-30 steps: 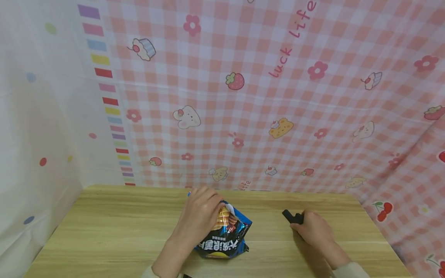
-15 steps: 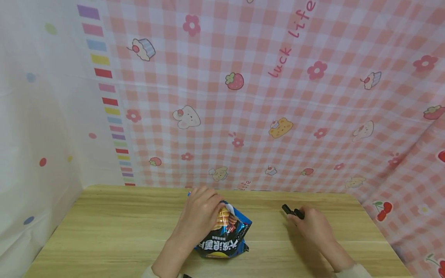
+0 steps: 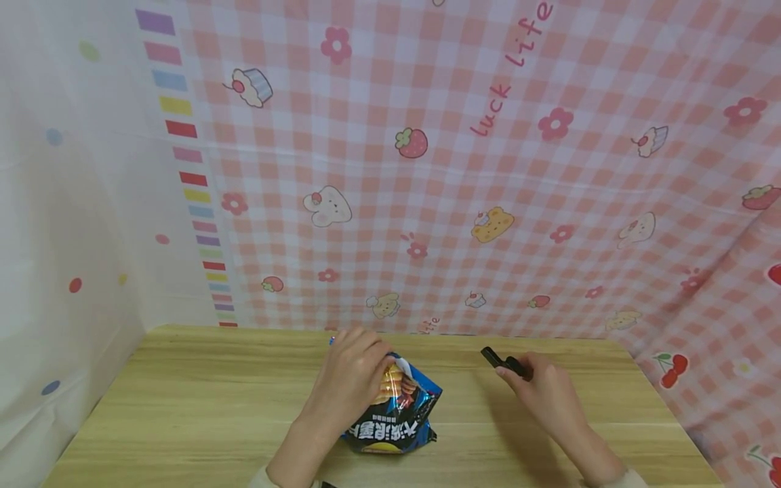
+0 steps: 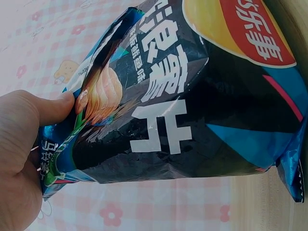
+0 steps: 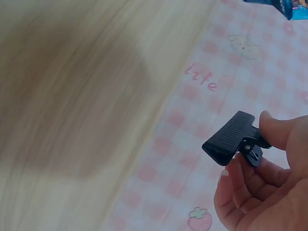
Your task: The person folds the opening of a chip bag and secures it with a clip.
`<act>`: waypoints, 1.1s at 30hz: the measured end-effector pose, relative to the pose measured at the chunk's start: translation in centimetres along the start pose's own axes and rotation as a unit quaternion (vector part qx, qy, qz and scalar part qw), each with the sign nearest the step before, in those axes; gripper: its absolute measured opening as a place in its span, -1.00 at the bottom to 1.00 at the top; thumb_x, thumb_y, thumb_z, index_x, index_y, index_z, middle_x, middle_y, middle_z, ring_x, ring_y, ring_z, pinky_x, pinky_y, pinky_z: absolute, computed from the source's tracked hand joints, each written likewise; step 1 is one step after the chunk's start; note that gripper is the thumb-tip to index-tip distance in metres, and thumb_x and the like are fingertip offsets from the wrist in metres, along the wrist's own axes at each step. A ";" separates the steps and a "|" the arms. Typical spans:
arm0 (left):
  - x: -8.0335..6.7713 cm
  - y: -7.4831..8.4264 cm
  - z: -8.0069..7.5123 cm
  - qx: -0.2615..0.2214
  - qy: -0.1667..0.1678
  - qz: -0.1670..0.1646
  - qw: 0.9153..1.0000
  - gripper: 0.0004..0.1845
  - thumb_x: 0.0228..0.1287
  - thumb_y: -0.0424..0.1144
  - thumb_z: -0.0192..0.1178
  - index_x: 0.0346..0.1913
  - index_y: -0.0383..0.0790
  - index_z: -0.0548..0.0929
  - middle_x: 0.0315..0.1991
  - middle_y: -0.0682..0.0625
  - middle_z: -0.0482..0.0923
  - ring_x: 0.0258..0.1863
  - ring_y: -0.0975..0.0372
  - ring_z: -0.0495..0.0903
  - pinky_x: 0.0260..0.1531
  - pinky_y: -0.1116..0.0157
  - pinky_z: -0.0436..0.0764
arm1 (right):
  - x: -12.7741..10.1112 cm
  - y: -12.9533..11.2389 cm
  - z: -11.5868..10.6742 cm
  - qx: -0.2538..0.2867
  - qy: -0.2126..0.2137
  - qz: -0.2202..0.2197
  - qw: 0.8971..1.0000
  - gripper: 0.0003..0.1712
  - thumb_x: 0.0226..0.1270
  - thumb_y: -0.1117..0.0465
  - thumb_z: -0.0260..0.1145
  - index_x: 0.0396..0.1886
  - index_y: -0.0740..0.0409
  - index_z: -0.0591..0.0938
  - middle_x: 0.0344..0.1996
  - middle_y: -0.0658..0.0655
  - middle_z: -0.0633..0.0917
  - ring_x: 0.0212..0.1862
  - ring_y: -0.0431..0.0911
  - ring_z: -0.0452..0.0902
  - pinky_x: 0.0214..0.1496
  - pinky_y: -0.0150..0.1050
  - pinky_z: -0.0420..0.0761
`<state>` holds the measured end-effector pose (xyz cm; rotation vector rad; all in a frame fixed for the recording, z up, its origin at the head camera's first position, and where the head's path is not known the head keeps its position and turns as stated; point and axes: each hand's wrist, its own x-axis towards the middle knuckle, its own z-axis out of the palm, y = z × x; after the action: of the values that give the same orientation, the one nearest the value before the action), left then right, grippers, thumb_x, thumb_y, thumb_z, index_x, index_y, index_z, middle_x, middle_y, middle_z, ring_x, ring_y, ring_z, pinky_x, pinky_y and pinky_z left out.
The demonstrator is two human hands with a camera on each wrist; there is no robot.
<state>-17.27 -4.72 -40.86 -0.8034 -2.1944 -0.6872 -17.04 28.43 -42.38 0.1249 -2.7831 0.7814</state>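
Note:
A black and blue bag of potato chips (image 3: 396, 413) stands on the wooden table, its printing upside down in the head view. My left hand (image 3: 350, 373) grips the bag's top edge, thumb on the front, as the left wrist view shows close up; the fingers behind are mostly hidden. Off to the right, my right hand (image 3: 546, 393) holds a black clip (image 5: 233, 139) above the table, between thumb and fingers. The clip's wide ribbed jaw points away from the palm, toward the bag's side in the head view.
The wooden table (image 3: 201, 393) ends at a pink checked cloth (image 3: 427, 203) that hangs behind it. A white dotted cloth (image 3: 67, 203) closes off the left, and more pink cloth (image 3: 732, 352) the right. A dark shadow lies under the right hand.
My right hand has lifted the clip off the table and moved it a little left and toward the back. My left hand and the chip bag have stayed in place.

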 end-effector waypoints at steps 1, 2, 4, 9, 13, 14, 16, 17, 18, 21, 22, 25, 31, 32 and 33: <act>0.0 0.0 0.0 0.000 0.000 0.000 1.000 -0.84 0.11 -0.40 0.58 -0.28 -0.23 0.80 -0.35 0.09 0.67 -0.29 0.23 0.56 -0.24 0.28 0.49 | -0.1 -0.2 0.0 0.001 0.007 -0.004 1.000 -0.68 0.38 0.07 0.52 -0.23 0.26 0.71 -0.52 0.00 0.65 -0.48 -0.16 0.48 -0.46 -0.28 0.49; 0.0 0.0 0.0 0.000 -0.001 0.000 1.000 -0.85 0.11 -0.40 0.58 -0.28 -0.23 0.80 -0.35 0.09 0.67 -0.29 0.22 0.56 -0.24 0.28 0.49 | -0.1 -0.4 0.0 0.000 0.014 -0.010 1.000 -0.70 0.36 0.09 0.53 -0.25 0.26 0.71 -0.51 0.00 0.66 -0.47 -0.16 0.50 -0.43 -0.26 0.51; 0.0 0.0 0.0 0.002 -0.002 0.001 1.000 -0.85 0.12 -0.40 0.58 -0.27 -0.23 0.80 -0.35 0.08 0.67 -0.28 0.21 0.57 -0.23 0.27 0.50 | -0.2 -0.8 0.1 -0.004 0.027 -0.023 0.999 -0.73 0.33 0.11 0.55 -0.26 0.23 0.72 -0.48 0.00 0.68 -0.44 -0.17 0.52 -0.40 -0.25 0.51; 0.0 0.0 0.1 0.003 -0.002 0.000 1.000 -0.85 0.13 -0.40 0.57 -0.27 -0.21 0.80 -0.35 0.08 0.68 -0.26 0.20 0.59 -0.21 0.25 0.51 | -0.6 -2.0 0.3 0.015 0.045 -0.046 0.998 -0.79 0.27 0.18 0.59 -0.30 0.18 0.72 -0.45 0.01 0.69 -0.52 -0.21 0.44 -0.50 -0.30 0.47; 0.0 -0.1 0.1 -0.001 0.000 -0.001 1.000 -0.86 0.13 -0.40 0.57 -0.27 -0.22 0.81 -0.35 0.08 0.68 -0.27 0.20 0.59 -0.23 0.25 0.51 | -0.9 -2.8 0.6 0.039 0.062 -0.071 0.995 -0.81 0.22 0.24 0.62 -0.31 0.15 0.72 -0.46 -0.03 0.67 -0.53 -0.27 0.44 -0.52 -0.34 0.51; 0.0 -0.1 0.1 -0.002 0.000 -0.001 1.000 -0.86 0.13 -0.40 0.57 -0.27 -0.23 0.80 -0.35 0.08 0.68 -0.27 0.20 0.59 -0.23 0.25 0.50 | -1.0 -3.0 0.7 0.043 0.069 -0.082 0.993 -0.81 0.20 0.26 0.63 -0.32 0.15 0.73 -0.46 -0.05 0.66 -0.51 -0.28 0.46 -0.50 -0.34 0.53; 0.0 -0.1 0.1 -0.002 0.002 0.001 1.000 -0.86 0.13 -0.41 0.57 -0.28 -0.23 0.80 -0.36 0.08 0.68 -0.28 0.20 0.58 -0.23 0.25 0.50 | -1.0 -3.3 0.9 0.048 0.082 -0.100 0.990 -0.80 0.15 0.28 0.65 -0.34 0.12 0.73 -0.47 -0.09 0.64 -0.46 -0.29 0.47 -0.45 -0.34 0.56; 0.0 -0.1 0.1 -0.002 0.002 0.001 1.000 -0.86 0.13 -0.40 0.57 -0.28 -0.22 0.80 -0.36 0.08 0.68 -0.28 0.20 0.58 -0.23 0.25 0.50 | -1.1 -3.5 1.0 0.052 0.088 -0.111 0.989 -0.78 0.13 0.29 0.66 -0.34 0.11 0.73 -0.47 -0.11 0.64 -0.45 -0.29 0.48 -0.43 -0.33 0.57; 0.0 -0.1 0.0 -0.001 0.003 0.002 1.000 -0.86 0.13 -0.40 0.57 -0.28 -0.22 0.80 -0.36 0.08 0.68 -0.28 0.20 0.58 -0.23 0.25 0.50 | -1.1 -3.7 1.2 0.056 0.095 -0.120 0.987 -0.77 0.10 0.30 0.67 -0.36 0.09 0.73 -0.47 -0.13 0.64 -0.44 -0.29 0.48 -0.41 -0.33 0.57; 0.0 -0.1 0.0 -0.002 0.003 0.002 1.000 -0.86 0.13 -0.41 0.57 -0.28 -0.22 0.80 -0.36 0.08 0.68 -0.28 0.21 0.57 -0.24 0.26 0.50 | -1.3 -4.3 1.4 0.073 0.106 -0.140 0.982 -0.74 0.04 0.32 0.70 -0.36 0.06 0.74 -0.46 -0.16 0.64 -0.43 -0.31 0.48 -0.39 -0.33 0.60; 0.0 -0.1 0.0 -0.003 0.003 0.001 1.000 -0.86 0.13 -0.41 0.57 -0.28 -0.23 0.81 -0.36 0.08 0.68 -0.28 0.21 0.57 -0.24 0.26 0.50 | -1.3 -4.5 1.5 0.078 0.108 -0.144 0.981 -0.73 0.03 0.32 0.70 -0.36 0.06 0.74 -0.46 -0.16 0.64 -0.43 -0.32 0.48 -0.38 -0.33 0.61; 0.0 -0.1 0.0 -0.004 0.001 -0.001 1.000 -0.86 0.13 -0.41 0.57 -0.28 -0.23 0.81 -0.36 0.08 0.68 -0.28 0.21 0.57 -0.24 0.26 0.49 | -1.3 -5.0 1.8 0.093 0.111 -0.162 0.976 -0.72 0.00 0.36 0.70 -0.36 0.07 0.74 -0.45 -0.16 0.65 -0.43 -0.33 0.49 -0.38 -0.31 0.63; 0.0 0.0 0.0 0.000 0.001 0.000 1.000 -0.85 0.13 -0.40 0.57 -0.27 -0.21 0.81 -0.36 0.08 0.68 -0.28 0.21 0.57 -0.24 0.26 0.51 | -1.4 -5.9 2.4 0.116 0.104 -0.175 0.972 -0.72 0.03 0.39 0.67 -0.34 0.07 0.74 -0.44 -0.19 0.63 -0.42 -0.32 0.49 -0.36 -0.31 0.64; 0.0 0.0 0.0 0.000 0.001 0.001 1.000 -0.85 0.13 -0.40 0.57 -0.27 -0.21 0.81 -0.36 0.08 0.68 -0.28 0.21 0.57 -0.24 0.26 0.51 | -1.4 -6.0 2.5 0.120 0.104 -0.175 0.972 -0.72 0.03 0.39 0.67 -0.33 0.07 0.74 -0.43 -0.19 0.62 -0.41 -0.32 0.49 -0.36 -0.31 0.63; 0.1 0.0 0.0 0.001 0.002 0.001 1.000 -0.85 0.12 -0.40 0.58 -0.27 -0.22 0.81 -0.36 0.08 0.68 -0.28 0.21 0.57 -0.24 0.26 0.51 | -1.4 -6.2 2.6 0.123 0.105 -0.176 0.971 -0.72 0.04 0.40 0.66 -0.33 0.08 0.74 -0.43 -0.19 0.63 -0.41 -0.32 0.50 -0.36 -0.31 0.63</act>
<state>-17.30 -4.72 -40.80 -0.8040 -2.1902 -0.6855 -15.32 21.83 -41.85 0.5314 -2.3634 0.9752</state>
